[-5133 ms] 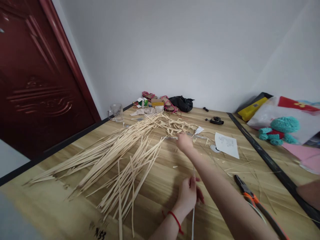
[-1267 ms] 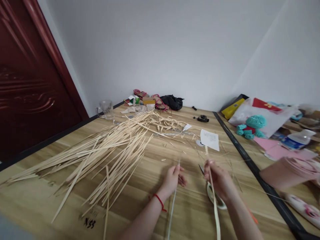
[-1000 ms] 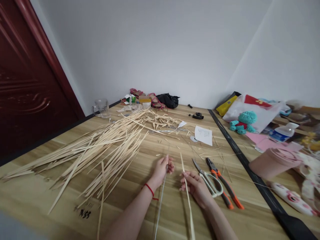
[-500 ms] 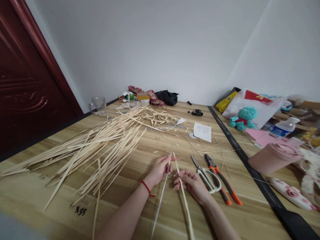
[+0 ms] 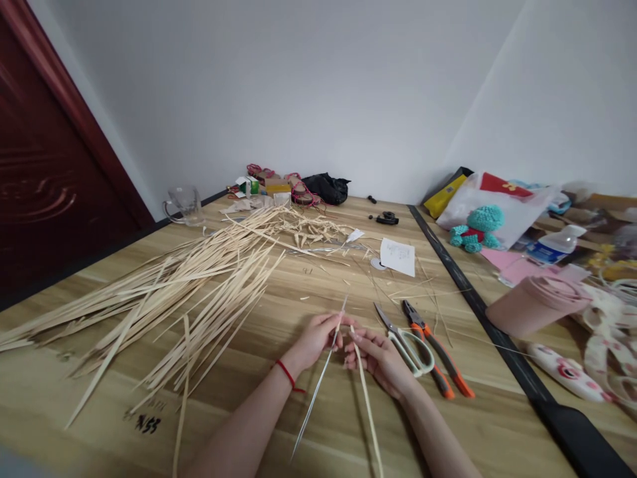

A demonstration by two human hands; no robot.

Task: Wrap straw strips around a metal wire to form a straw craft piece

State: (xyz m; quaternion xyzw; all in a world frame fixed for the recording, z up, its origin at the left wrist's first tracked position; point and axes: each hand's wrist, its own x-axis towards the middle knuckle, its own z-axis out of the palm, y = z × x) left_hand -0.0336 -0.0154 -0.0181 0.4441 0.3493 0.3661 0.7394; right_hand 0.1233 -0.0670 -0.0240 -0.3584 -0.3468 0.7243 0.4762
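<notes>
Pinched in my left hand (image 5: 318, 340) are thin silvery wires (image 5: 312, 403), slanting from above the fingertips down toward the table's near side. A short pale bit shows at that pinch. My right hand (image 5: 381, 362) grips a long pale straw strip (image 5: 369, 415) near its upper end; the rest hangs down toward me. Both hands are close together over the wooden table. Right of my right hand lie white-handled scissors (image 5: 411, 345) and orange-and-grey pliers (image 5: 438, 352). To the left is a loose bundle of straw strips (image 5: 219, 305).
At the back stand a glass mug (image 5: 184, 206) and a black plastic bag (image 5: 326, 188). A white paper (image 5: 398, 257) lies mid-table. On the right, past a black edge strip (image 5: 460, 279), are a turquoise crocheted doll (image 5: 480, 229), a pink roll (image 5: 535, 305) and a bottle (image 5: 557, 244).
My right hand has slid up the strip toward its upper end and nearer my left hand. The wires now slant further left at their lower end. The view has shifted slightly.
</notes>
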